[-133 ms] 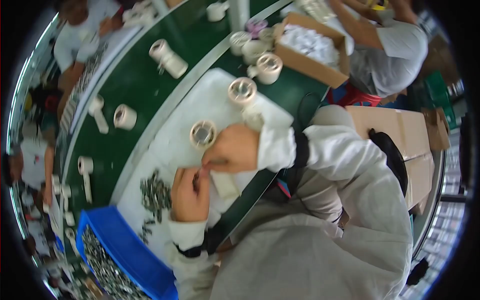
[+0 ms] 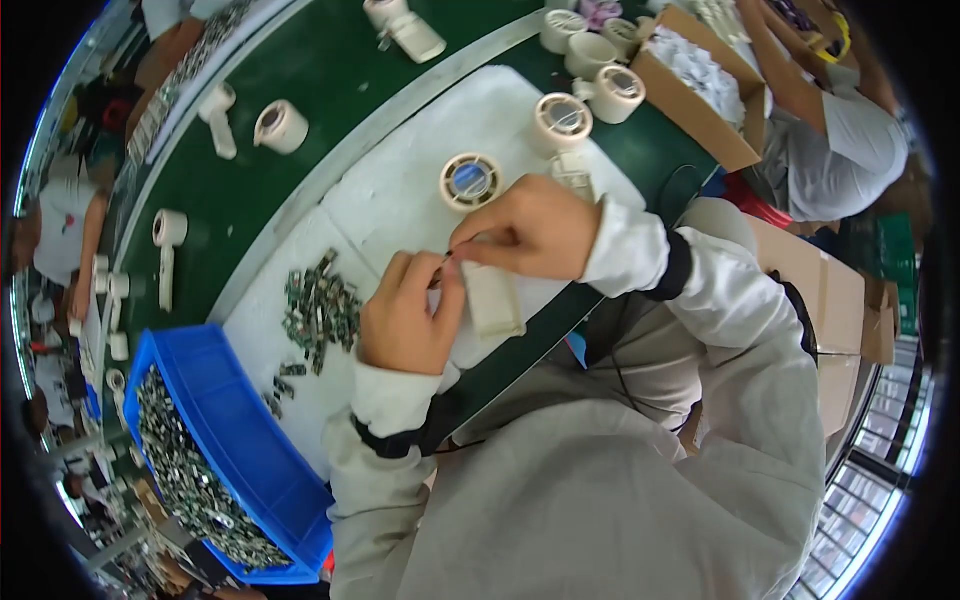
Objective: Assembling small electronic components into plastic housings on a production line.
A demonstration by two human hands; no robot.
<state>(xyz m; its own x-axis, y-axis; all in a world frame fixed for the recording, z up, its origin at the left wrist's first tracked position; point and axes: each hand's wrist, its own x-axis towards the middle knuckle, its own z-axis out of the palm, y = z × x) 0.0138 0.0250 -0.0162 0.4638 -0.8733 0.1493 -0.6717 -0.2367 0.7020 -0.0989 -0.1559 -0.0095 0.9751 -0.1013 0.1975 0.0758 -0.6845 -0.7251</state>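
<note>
My left hand is closed, its thumb and fingers pinching a small dark part that the fingers mostly hide. My right hand is also in a pinch, its fingertips meeting the left ones at that part. Just below the right hand, a cream fan handle lies on the white foam sheet. Beyond the hands sits a cream round fan head with its ring face up. To the left of my left hand is a loose pile of small green circuit boards.
A blue bin full of small boards stands at the lower left. Another fan head and a cardboard box of white parts are at the far right. More fan bodies lie on the green belt. A co-worker sits beyond the box.
The whole view has shifted, so the foam sheet and bin appear higher and the fan head farther right. My hands stay together at the fingertips in the same pinch.
</note>
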